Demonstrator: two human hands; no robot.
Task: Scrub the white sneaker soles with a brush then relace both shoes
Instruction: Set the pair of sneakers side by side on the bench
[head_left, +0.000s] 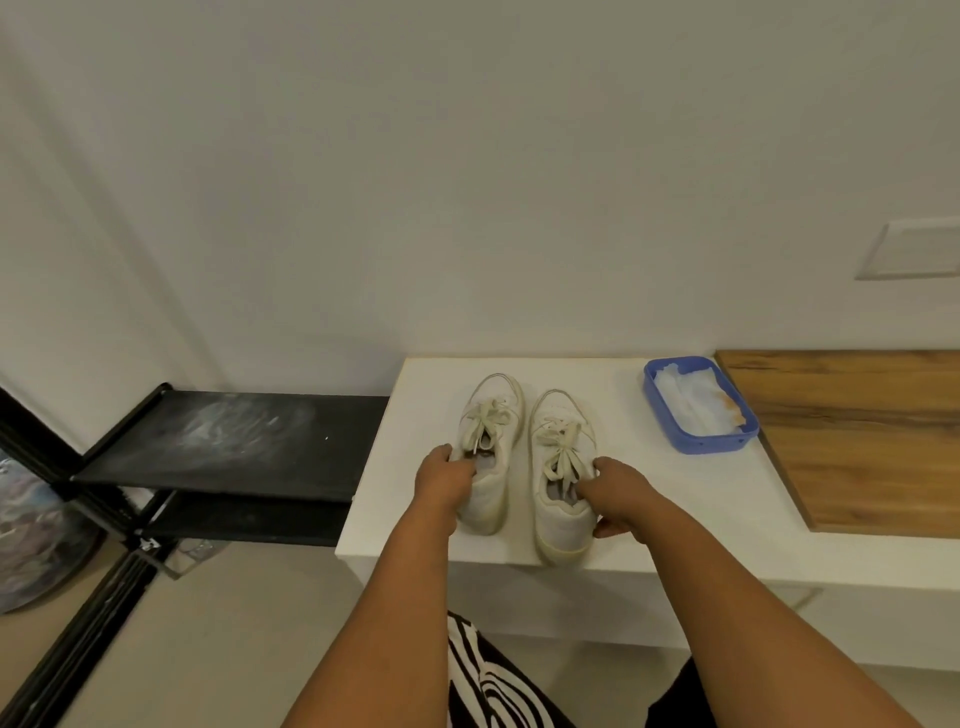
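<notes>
The left hand (445, 480) grips the heel collar of the left shoe (488, 452), fingers hooked into the opening and thumb on the outer side; the right hand (613, 493) holds the right shoe (563, 473) the same way, fingers curled over the collar and thumb under the heel's outer edge. Both grips sit at the heel, which looks like the natural place to steer or lift a shoe without touching the laces. The two shoes stand side by side in the centre of the frame, soles down on the white shelf (675, 519), toes towards the wall, the right one's heel at the front edge. Each is laced and loosely tied, so I judge the scrubbing has not begun and the laces are not yet out. Further back, at centre right, one blue tray (698, 444) rests on the shelf, well apart from the shoes, holding something white with an orange patch; whether that is the brush I cannot tell. It seems set within the right hand's reach. One wooden panel (857, 441) lies at the right edge, and one black rack (234, 441) with two tiers stands at the left. Count: two hands, two shoes, one tray.
</notes>
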